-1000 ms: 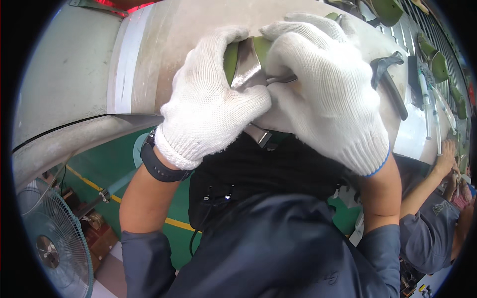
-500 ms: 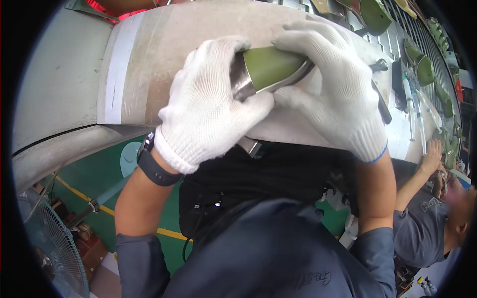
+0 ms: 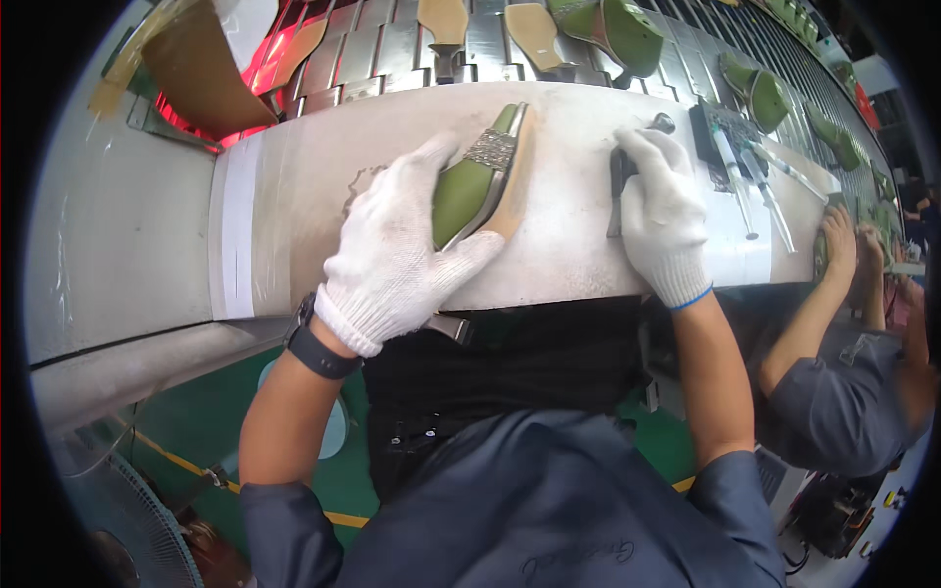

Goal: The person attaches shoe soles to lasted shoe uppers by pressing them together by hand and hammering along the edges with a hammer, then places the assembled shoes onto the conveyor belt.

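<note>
On the worktable point(image 3: 314, 196), my left hand point(image 3: 397, 235) grips a green shoe point(image 3: 461, 201) that lies tilted on its side. The shoe has a glittery grey band across it, a silvery edge and a tan sole. My left thumb presses along the sole side, while the other fingers lie over the upper. To the right, my gloved right hand point(image 3: 667, 211) is curled over a hammer point(image 3: 617, 191) with a dark handle. Its rounded metal head shows past my fingers; part of the shaft is hidden beneath them. Both hands wear white knit gloves.
Several syringes point(image 3: 732, 181) lie beside a dark pad at the right. A slatted metal conveyor point(image 3: 392, 49) runs behind the table, carrying tan soles point(image 3: 534, 37) and green shoes point(image 3: 627, 44). A co-worker's hands point(image 3: 838, 240) are at the far right. A fan point(image 3: 137, 519) stands lower left.
My right hand has let go of the shoe and moved right onto the hammer. The left hand keeps the shoe, now turned with its glittery band showing. The view has shifted toward the conveyor.
</note>
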A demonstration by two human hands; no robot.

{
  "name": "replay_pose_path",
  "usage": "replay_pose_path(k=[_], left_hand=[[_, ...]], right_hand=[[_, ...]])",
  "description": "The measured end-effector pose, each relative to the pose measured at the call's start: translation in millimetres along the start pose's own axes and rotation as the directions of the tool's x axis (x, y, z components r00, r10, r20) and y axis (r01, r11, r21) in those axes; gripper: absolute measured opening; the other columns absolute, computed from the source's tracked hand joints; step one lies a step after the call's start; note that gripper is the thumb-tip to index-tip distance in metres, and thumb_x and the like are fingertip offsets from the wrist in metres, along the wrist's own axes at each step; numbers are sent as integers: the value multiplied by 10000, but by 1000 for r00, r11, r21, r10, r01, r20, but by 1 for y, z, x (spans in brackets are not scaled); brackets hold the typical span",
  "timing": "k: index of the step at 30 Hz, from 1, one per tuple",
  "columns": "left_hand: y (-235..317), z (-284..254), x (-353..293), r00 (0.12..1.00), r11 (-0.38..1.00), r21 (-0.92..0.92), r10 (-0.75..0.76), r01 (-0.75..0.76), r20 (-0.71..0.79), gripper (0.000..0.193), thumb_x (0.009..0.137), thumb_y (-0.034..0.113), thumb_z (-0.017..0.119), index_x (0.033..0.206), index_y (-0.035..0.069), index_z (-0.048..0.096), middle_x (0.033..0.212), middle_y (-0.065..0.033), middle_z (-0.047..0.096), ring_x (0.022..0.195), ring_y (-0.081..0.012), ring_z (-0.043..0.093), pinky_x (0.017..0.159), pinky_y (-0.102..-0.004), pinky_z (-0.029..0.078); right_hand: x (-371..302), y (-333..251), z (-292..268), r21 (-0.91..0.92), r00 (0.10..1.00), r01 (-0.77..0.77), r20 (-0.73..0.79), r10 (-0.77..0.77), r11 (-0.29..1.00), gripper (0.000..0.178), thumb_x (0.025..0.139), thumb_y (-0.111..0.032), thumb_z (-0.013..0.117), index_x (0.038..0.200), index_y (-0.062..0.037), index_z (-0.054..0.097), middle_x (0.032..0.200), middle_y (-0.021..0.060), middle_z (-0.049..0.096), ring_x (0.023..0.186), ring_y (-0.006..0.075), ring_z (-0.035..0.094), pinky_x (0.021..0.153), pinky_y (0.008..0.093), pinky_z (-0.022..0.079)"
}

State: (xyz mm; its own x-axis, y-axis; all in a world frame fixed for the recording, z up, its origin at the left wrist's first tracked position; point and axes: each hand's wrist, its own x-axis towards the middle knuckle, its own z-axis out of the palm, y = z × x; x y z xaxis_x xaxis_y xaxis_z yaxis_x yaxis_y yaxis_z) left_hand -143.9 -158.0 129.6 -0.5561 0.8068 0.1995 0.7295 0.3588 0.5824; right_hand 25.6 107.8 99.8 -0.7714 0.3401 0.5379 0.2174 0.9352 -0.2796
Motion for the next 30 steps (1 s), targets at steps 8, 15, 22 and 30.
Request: replay_pose_path(k=[8, 15, 22, 30], left_hand=[[11, 3, 32, 984, 988, -117, 116, -101, 133, 921, 876, 216, 879, 1674, 37, 454, 1499, -244, 661, 1383, -395, 662, 1189, -467, 497], [11, -2, 31, 983, 991, -90, 115, -103, 144, 967, 806, 106, 881, 1673, 23, 462, 1524, -234, 653, 1400, -384, 658, 1205, -445, 485], [6, -1, 35, 983, 981, -173, 113, -87, 146, 979, 786, 78, 877, 1670, 7, 460, 1504, -254, 651, 1388, -400, 657, 1198, -456, 493], [0, -4, 36, 977, 989, -100, 126, -110, 172, 1011, 748, 70, 888, 1663, -1, 462, 1464, -273, 654, 1330, -456, 662, 1141, -499, 516]], right_hand=[[5, 1, -10, 118, 979, -198, 68, 191, 973, 466, 884, 60, 695, 1331, -69, 728, 1148, 178, 699, 1042, 403, 708, 940, 479, 575], [30, -48, -37, 836, 958, -286, 251, 137, 469, 315, 1010, -50, 733, 1304, 60, 705, 1324, 156, 752, 1208, 236, 748, 1094, 392, 583], [69, -51, -4, 807, 942, -288, 336, 0, 516, 227, 1054, -33, 678, 1257, 52, 731, 1154, 148, 789, 1085, 239, 779, 996, 371, 623], [50, -58, -9, 758, 891, -415, 449, 59, 503, 212, 1065, -60, 729, 1269, -9, 754, 1210, 125, 798, 1126, 199, 763, 990, 355, 611]])
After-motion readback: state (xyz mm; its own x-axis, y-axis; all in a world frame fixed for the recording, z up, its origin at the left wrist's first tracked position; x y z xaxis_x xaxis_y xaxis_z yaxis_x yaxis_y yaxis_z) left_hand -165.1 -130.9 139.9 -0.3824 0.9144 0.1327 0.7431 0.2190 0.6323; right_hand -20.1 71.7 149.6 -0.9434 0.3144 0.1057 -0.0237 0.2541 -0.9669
